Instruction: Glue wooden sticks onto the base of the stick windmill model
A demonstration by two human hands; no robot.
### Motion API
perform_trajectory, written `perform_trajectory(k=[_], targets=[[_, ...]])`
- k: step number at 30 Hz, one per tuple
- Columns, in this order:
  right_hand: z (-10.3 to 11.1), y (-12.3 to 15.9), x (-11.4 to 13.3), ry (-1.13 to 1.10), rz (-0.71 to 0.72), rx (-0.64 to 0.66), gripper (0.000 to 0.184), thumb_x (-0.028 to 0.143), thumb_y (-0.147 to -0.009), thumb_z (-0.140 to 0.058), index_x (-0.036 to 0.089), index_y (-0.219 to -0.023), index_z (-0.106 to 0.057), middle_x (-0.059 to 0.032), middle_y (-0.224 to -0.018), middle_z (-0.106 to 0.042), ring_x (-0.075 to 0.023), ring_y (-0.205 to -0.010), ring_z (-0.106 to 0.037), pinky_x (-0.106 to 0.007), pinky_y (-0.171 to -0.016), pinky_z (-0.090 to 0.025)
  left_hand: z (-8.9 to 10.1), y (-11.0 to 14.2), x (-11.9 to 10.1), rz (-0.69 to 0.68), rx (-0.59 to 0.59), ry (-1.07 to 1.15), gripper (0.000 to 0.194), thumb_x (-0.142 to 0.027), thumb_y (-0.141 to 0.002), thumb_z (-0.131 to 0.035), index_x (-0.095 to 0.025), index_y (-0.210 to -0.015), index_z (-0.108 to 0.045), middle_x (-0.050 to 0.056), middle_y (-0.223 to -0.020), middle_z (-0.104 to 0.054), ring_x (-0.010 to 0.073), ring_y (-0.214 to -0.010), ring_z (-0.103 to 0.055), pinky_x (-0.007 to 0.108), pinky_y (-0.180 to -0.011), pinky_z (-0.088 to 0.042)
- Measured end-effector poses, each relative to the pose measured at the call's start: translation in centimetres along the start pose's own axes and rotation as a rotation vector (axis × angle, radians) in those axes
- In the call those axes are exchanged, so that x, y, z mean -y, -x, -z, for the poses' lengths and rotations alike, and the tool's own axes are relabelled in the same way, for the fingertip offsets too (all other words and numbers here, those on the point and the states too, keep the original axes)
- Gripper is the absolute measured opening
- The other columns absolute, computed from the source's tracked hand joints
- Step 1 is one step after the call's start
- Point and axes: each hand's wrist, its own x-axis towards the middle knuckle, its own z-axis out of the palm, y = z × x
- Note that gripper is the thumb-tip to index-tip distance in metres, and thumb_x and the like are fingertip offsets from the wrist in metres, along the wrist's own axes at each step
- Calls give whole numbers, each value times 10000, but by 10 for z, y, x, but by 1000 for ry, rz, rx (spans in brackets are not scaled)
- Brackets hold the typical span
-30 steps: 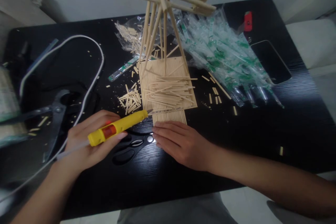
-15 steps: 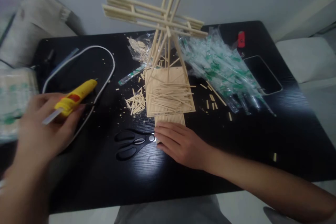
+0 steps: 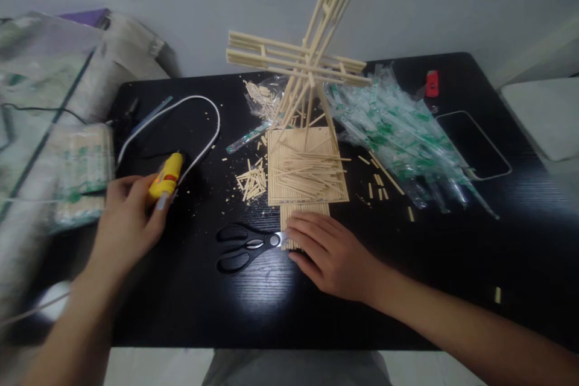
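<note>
My left hand (image 3: 129, 214) is closed around a yellow glue gun (image 3: 168, 174), with a pale glue stick poking from its near end. Flat over the lower stick panel (image 3: 305, 210) lies my right hand (image 3: 332, 253), fingers stretched out. Its fingertips cover the blade ends of black-handled scissors (image 3: 244, 247). Beyond it, loose wooden sticks (image 3: 310, 172) are heaped on a square stick base (image 3: 274, 193). A windmill-like stick frame (image 3: 310, 63) with crossed arms rises from that base.
Short cut sticks (image 3: 252, 180) lie left of the base. Clear green-printed wrappers (image 3: 398, 126) are piled at right, beside a phone (image 3: 474, 145) and a red object (image 3: 432, 83). A white cable (image 3: 212, 105) loops at left, near packaged sticks (image 3: 85, 163).
The camera view has shifted, so the table sits further right and lower. My left hand has turned the glue gun and lowered it nearer the table. My right hand stays at the panel.
</note>
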Motion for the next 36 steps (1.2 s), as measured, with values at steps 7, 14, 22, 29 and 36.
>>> perform_trajectory(k=[7,14,22,29,36], targets=[[1,1,-3,7,-21,-11,296,205,-1012,-625,62,-1266,-676,-170,-1264,-729,-280,-1268,-651,-453,-1113,-572,6,2,-3,187,-57,-1,619,-492,-1005,-463,-137,-1510,-505,169,-1225,-522,367,-1242,-527,575,-1071,-512],[1,1,-4,16,-29,-3,303,200,-1006,-627,51,-1265,-678,-184,-1270,-727,-286,-1278,-645,-459,-1108,-573,2,1,2,235,2,-42,672,-508,-936,-475,-97,-1462,-558,192,-1238,-547,399,-1296,-515,608,-1128,-462],[1,2,-4,19,-46,13,322,210,-1013,-621,64,-1296,-670,-182,-1300,-720,-282,-1312,-626,-466,-1123,-558,8,23,-52,-198,-353,176,310,-358,-942,-621,-175,-1192,-631,136,-1196,-664,331,-1226,-617,564,-1107,-480],[-1,3,-5,35,-50,21,339,224,-1004,-629,62,-1299,-675,-182,-1296,-724,-290,-1295,-638,-480,-1109,-561,-5,28,-119,-918,91,365,315,-206,-972,-640,-154,-1283,-659,115,-1247,-725,244,-1165,-684,412,-1033,-573],[-1,2,-5,77,-43,17,334,240,-1030,-595,58,-1299,-673,-155,-1298,-734,-282,-1290,-647,-437,-1122,-550,-20,20,-128,-990,52,342,310,-228,-979,-645,-105,-1259,-696,140,-1230,-751,262,-1145,-715,413,-1020,-609]])
